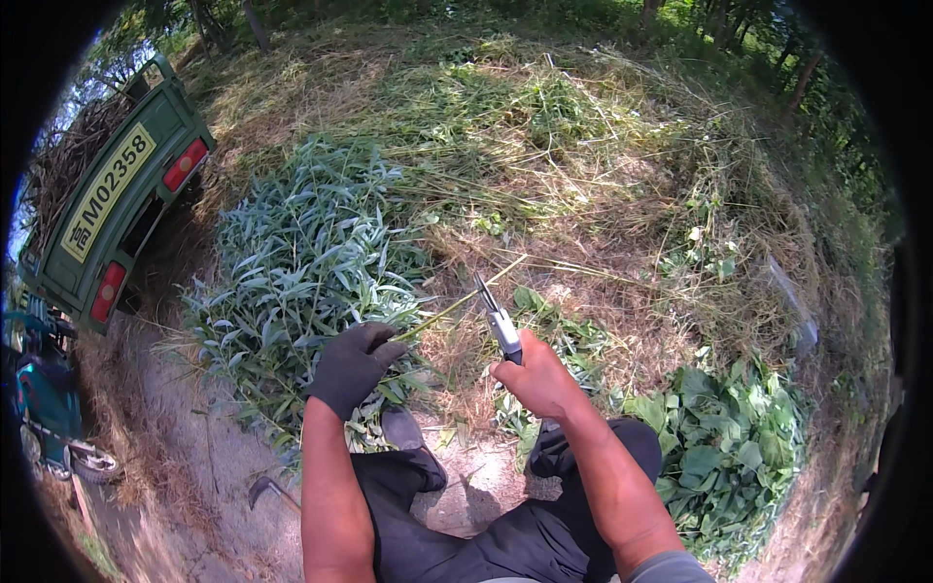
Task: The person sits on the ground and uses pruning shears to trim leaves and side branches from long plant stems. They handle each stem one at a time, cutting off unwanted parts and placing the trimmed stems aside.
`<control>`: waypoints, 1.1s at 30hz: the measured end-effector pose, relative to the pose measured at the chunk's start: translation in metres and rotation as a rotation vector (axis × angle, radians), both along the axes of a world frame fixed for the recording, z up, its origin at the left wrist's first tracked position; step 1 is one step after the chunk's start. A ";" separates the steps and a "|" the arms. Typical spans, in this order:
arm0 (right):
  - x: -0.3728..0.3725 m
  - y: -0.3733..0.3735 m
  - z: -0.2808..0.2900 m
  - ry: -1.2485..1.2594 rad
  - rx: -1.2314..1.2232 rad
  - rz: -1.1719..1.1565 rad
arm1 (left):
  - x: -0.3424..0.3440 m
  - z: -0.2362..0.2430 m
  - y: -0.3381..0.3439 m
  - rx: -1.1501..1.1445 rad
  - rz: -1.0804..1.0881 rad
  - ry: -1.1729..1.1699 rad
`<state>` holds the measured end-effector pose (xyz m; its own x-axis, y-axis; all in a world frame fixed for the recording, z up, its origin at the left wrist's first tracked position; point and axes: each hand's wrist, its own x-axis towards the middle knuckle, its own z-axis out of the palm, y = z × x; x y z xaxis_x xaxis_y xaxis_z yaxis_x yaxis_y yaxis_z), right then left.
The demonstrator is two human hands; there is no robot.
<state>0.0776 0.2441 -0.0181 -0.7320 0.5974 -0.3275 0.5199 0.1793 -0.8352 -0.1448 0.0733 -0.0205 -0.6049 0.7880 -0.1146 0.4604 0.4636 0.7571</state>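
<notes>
My left hand [353, 371], in a dark glove, is closed on a thin yellow-green stalk [437, 314] that slants up to the right. In my bare right hand [528, 379] is a pair of grey-handled pruning shears [501, 323], their blades pointing up beside the stalk. A heap of narrow-leaved cuttings [296, 238] lies in front of me and to the left, reaching under my gloved hand. At lower right is a pile of broad green leaves [724, 452].
A green cargo vehicle [175, 112] loaded with dry branches stands at upper left, above a teal scooter [51, 398]. A sickle [267, 491] lies on the pavement [190, 428] at lower left. Cut grass [593, 214] covers the ground ahead; trees stand at the back.
</notes>
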 end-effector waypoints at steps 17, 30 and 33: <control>0.005 0.007 0.000 0.099 0.006 -0.114 | 0.003 0.020 -0.004 -0.025 -0.027 -0.137; -0.002 -0.008 0.008 0.055 -0.083 0.151 | 0.005 0.012 0.003 0.045 0.041 -0.313; -0.003 -0.010 0.012 0.075 -0.089 0.147 | 0.009 0.021 0.005 -0.027 -0.005 -0.328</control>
<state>0.0747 0.2345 -0.0061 -0.8337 0.4535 -0.3150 0.4290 0.1727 -0.8867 -0.1360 0.0787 0.0004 -0.5286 0.7847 -0.3236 0.1966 0.4841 0.8526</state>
